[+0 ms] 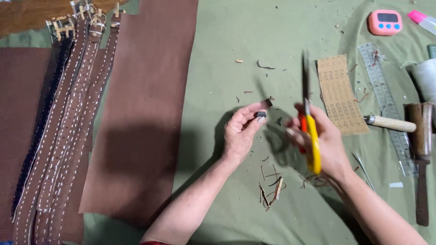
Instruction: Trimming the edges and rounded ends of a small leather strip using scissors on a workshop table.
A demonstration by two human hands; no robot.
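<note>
1. Two hands hover over the green worktop [272,41]: the left hand [240,131] pinches a small dark leather piece [262,109] between thumb and fingertips.
2. At three o'clock from it, the right hand [324,143] is closed around yellow-handled scissors [310,122], blades upright and apparently together.
3. Trimming looks under way; the blades would need lining up with the piece's edge.
4. Shavings [271,188] lie at six o'clock.

Both forearms reach in from below, the left hand [241,130] pinched shut at its fingertips, the right hand [320,140] curled in a closed grip.
</note>
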